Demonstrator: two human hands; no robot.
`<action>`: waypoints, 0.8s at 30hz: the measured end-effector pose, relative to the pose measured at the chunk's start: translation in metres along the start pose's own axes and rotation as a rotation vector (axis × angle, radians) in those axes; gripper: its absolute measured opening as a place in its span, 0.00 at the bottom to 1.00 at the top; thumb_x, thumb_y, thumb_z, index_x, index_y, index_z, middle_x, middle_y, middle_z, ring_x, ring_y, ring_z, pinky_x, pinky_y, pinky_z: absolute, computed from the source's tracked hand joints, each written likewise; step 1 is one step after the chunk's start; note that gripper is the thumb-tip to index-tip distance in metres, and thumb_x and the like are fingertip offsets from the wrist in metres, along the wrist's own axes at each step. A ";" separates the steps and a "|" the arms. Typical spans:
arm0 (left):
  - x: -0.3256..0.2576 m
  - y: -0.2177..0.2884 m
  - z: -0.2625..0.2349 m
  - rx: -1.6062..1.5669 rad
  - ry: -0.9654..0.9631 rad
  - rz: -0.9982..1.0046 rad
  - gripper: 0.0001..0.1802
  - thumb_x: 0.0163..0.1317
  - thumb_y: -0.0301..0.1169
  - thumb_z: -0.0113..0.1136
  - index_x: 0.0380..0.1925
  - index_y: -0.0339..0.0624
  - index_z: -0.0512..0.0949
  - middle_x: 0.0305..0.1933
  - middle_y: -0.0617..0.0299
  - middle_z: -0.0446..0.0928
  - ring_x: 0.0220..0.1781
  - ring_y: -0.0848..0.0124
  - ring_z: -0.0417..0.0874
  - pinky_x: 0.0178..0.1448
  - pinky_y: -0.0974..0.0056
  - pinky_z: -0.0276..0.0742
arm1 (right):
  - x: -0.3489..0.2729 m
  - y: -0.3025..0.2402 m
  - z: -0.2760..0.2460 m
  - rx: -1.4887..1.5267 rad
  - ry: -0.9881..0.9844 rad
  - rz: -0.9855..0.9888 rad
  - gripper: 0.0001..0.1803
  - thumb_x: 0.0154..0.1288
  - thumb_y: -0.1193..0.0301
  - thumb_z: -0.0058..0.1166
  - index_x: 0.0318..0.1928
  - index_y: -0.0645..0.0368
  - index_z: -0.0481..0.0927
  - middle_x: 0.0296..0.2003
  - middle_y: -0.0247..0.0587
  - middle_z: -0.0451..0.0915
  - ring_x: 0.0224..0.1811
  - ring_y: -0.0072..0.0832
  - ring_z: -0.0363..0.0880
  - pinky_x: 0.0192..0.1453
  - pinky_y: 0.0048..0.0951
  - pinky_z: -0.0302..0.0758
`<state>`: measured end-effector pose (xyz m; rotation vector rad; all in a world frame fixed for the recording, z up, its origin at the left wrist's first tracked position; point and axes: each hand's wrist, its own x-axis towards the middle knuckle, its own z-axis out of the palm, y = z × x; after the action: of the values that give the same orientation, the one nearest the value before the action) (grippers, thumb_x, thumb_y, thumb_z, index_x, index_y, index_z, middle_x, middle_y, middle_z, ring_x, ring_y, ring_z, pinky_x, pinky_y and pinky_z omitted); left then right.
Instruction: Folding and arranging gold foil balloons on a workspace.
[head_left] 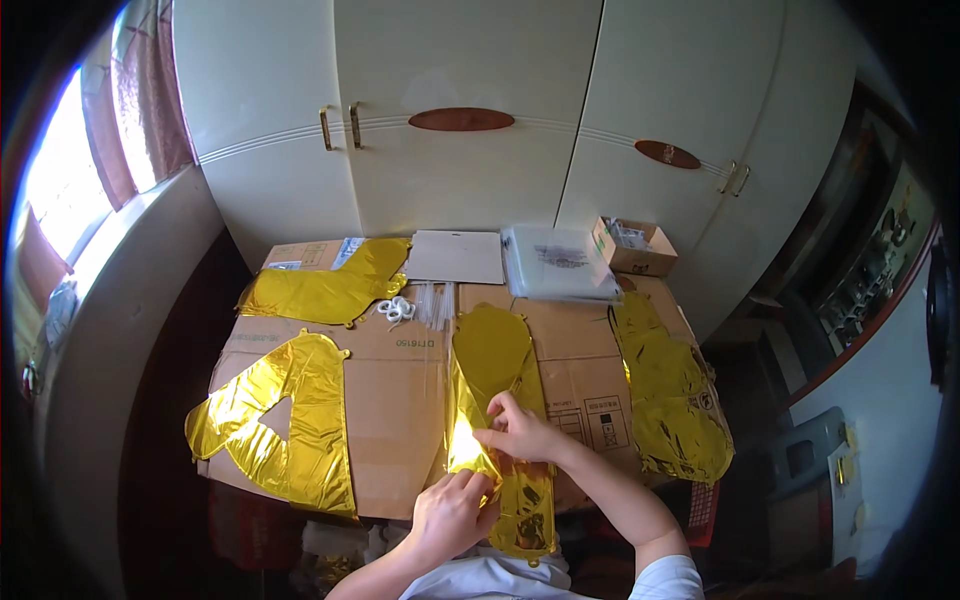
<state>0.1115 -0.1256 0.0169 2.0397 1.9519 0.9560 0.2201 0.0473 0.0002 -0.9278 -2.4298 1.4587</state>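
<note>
A long gold foil balloon (492, 350), flat and uninflated, lies lengthwise down the middle of the cardboard, its lower end hanging over the near edge. My left hand (455, 510) is closed on the balloon's left edge near my body, fingers curled into the foil. Higher up, my right hand (525, 432) bends its fingers and thumb around a crease in the same balloon; the fingertips are partly hidden by foil. To the left lies another flat gold balloon (325, 420), shaped like a four. A crumpled gold balloon (670, 400) rests at the right edge.
Cardboard (395, 440) covers the table. Along its far side are a bent gold balloon (320, 292), white ribbon rolls (396, 310), clear straws (434, 303), a grey board (455, 258), a stack of clear plastic bags (558, 265) and a small box (635, 250). White cabinets (460, 60) stand behind.
</note>
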 end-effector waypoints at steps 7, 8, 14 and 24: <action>0.008 0.001 -0.006 -0.051 -0.055 0.036 0.16 0.53 0.39 0.67 0.38 0.43 0.76 0.40 0.58 0.77 0.44 0.58 0.79 0.47 0.56 0.74 | -0.005 0.024 0.003 0.298 -0.076 -0.002 0.15 0.66 0.74 0.58 0.43 0.58 0.63 0.30 0.31 0.72 0.29 0.12 0.67 0.30 0.17 0.66; 0.009 -0.003 -0.009 -0.050 -0.045 0.040 0.18 0.54 0.39 0.67 0.40 0.43 0.76 0.43 0.56 0.77 0.46 0.57 0.78 0.51 0.55 0.73 | -0.002 0.038 0.004 0.295 -0.057 -0.026 0.14 0.66 0.75 0.57 0.43 0.58 0.63 0.30 0.30 0.71 0.29 0.11 0.67 0.30 0.16 0.66; 0.019 -0.060 -0.015 0.095 -0.026 0.074 0.28 0.59 0.42 0.62 0.55 0.38 0.72 0.59 0.51 0.73 0.62 0.54 0.72 0.63 0.51 0.66 | -0.005 0.067 0.001 0.262 0.035 -0.135 0.08 0.66 0.71 0.56 0.39 0.59 0.71 0.30 0.30 0.74 0.31 0.18 0.71 0.38 0.24 0.71; 0.021 -0.090 -0.007 -0.148 -0.141 0.107 0.64 0.50 0.65 0.62 0.72 0.32 0.43 0.74 0.33 0.44 0.76 0.40 0.49 0.76 0.47 0.49 | -0.024 0.021 0.005 0.504 -0.165 -0.222 0.16 0.73 0.70 0.49 0.57 0.57 0.66 0.51 0.37 0.76 0.47 0.21 0.76 0.47 0.23 0.75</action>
<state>0.0311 -0.0959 -0.0187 2.0837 1.6654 0.9208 0.2460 0.0367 -0.0157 -0.4302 -2.0161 1.9805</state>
